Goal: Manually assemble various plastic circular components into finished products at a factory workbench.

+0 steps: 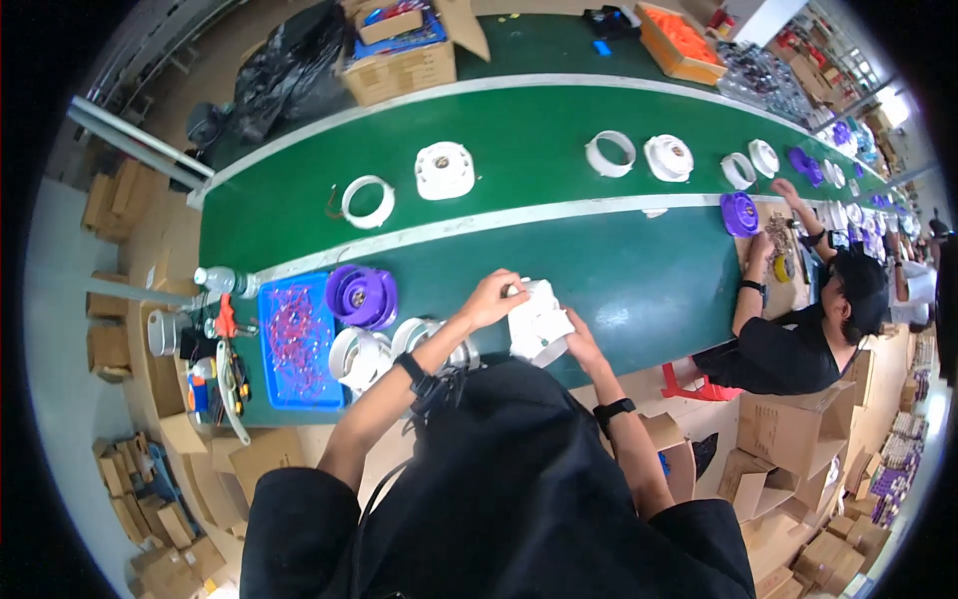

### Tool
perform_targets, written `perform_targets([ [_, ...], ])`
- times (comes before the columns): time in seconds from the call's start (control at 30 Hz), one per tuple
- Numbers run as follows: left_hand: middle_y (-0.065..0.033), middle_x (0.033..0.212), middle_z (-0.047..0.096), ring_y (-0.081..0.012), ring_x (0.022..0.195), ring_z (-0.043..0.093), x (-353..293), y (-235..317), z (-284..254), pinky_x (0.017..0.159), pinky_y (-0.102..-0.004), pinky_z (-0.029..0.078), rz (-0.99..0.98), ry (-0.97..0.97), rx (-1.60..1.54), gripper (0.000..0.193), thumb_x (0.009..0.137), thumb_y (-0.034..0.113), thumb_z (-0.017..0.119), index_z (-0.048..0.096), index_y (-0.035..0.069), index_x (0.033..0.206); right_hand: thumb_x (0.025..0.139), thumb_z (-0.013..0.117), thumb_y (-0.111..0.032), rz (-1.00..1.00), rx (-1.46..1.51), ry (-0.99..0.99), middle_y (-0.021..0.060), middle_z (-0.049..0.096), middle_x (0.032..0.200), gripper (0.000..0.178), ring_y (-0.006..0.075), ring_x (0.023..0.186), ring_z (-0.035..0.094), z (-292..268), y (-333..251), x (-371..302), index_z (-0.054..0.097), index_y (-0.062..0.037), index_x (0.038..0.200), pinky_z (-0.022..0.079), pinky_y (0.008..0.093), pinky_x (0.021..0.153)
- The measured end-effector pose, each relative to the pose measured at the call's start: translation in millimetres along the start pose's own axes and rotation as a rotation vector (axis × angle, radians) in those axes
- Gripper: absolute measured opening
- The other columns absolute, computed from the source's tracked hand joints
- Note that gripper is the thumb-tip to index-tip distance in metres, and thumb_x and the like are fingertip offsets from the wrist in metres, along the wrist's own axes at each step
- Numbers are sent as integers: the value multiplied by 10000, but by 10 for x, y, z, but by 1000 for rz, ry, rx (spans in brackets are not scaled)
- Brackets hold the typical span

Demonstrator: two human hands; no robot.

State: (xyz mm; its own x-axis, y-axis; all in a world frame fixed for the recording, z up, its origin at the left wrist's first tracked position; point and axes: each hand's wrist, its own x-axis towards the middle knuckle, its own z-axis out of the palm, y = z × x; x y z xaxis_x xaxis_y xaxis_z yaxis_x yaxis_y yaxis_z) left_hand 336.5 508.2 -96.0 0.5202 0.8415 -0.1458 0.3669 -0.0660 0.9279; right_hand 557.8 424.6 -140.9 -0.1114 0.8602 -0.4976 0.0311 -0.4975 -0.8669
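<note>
A white plastic housing (539, 321) is tilted up in front of my body, at the near edge of the green table. My right hand (585, 344) grips it by its right side. At its upper left, the bent fingers of my left hand (495, 299) close on the rim; whether a small part is between them is too small to see. To the left of the housing stand white ring-shaped parts (359, 357), partly behind my left forearm. Beyond them sits a purple round housing (361, 297). A blue tray (267, 344) holds a tangle of thin red and blue wires.
A green conveyor belt (519, 130) carries white rings (368, 203) and white round housings (444, 171). Hand tools (233, 384) and a clear bottle (226, 281) lie at the far left. To the right, a co-worker (808, 329) handles parts. Cardboard boxes (793, 424) stand below.
</note>
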Motion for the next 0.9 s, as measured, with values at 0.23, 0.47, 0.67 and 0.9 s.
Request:
perform_targets([
  [0.23, -50, 991, 606, -147, 897, 604, -23, -79, 125, 750, -297, 544, -331, 43, -617, 154, 884, 175, 620, 613, 56, 981, 909, 516, -243, -32, 102, 42, 64, 618, 1087, 375, 150, 936, 584, -64, 303, 26, 550, -19, 1208, 481, 307, 821],
  [0.47, -81, 1031, 589, -208, 930, 601, 3, -189, 169, 822, -373, 510, -370, 66, -796, 149, 911, 143, 561, 576, 52, 1029, 864, 547, -315, 14, -1, 28, 157, 492, 1305, 687, 242, 1084, 538, -71, 154, -97, 293, 16, 1409, 511, 340, 784],
  [0.67, -75, 973, 620, -184, 886, 612, 54, -277, 99, 799, -336, 508, -207, 83, -486, 97, 902, 85, 552, 576, 38, 983, 861, 510, -255, 85, 41, 44, 167, 538, 1233, 649, 247, 979, 593, -87, -25, -207, 289, 12, 1411, 531, 335, 721],
  [0.9, -85, 946, 651, -150, 864, 625, 39, -289, 88, 674, -285, 527, -104, 35, -205, 25, 918, 67, 526, 531, 43, 917, 859, 475, -217, 107, 21, 70, 150, 598, 1114, 568, 237, 864, 627, -13, 240, -112, 352, -42, 1386, 547, 343, 618],
])
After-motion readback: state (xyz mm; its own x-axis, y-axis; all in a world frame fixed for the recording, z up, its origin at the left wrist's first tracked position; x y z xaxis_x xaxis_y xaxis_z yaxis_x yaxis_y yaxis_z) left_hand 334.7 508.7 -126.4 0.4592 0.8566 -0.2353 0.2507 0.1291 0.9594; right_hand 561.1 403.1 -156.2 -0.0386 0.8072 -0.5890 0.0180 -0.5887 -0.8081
